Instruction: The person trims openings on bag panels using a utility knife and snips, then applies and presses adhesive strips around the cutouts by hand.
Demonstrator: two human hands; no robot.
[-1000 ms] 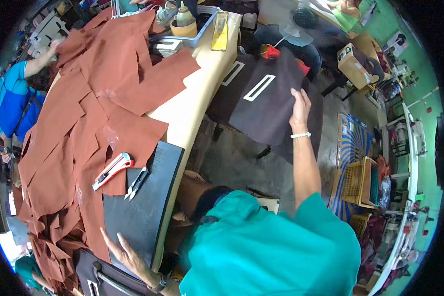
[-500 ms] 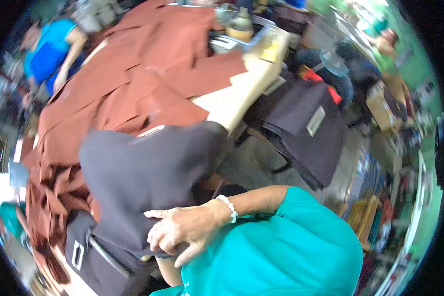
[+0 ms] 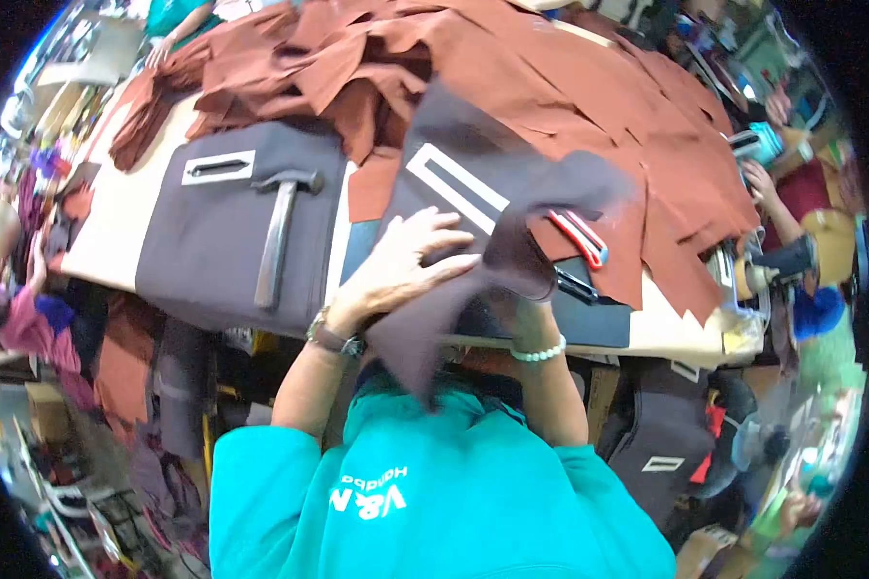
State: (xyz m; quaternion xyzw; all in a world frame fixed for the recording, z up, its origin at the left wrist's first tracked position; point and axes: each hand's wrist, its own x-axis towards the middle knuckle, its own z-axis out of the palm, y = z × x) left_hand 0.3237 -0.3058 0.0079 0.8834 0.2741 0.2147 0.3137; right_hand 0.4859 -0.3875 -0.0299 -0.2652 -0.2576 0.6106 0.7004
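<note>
A dark fabric piece [image 3: 454, 130] with a white-edged rectangular slot is partly folded and blurred over the dark cutting board [image 3: 603, 323]. My left hand [image 3: 410, 265], with a watch at the wrist, lies on it, fingers spread. My right hand [image 3: 526, 323], with a beaded bracelet, is under the fold, its fingers hidden. A red and white cutter [image 3: 579, 238] and a black cutter [image 3: 577, 285] are just right of the piece. At left, a hammer [image 3: 278, 241] rests on a stack of dark pieces [image 3: 203, 217], near another white-edged slot.
Reddish-brown fabric pieces [image 3: 570, 87] spread over the far side of the table [image 3: 106, 232]. More dark slotted pieces [image 3: 661, 425] hang at the lower right, beside the table. Other people stand at the far left, top left and right edges.
The view has swung left, toward the hammer and stack. My right hand has brought a dark piece from the pile on the right onto the board, and my left hand now rests on it.
</note>
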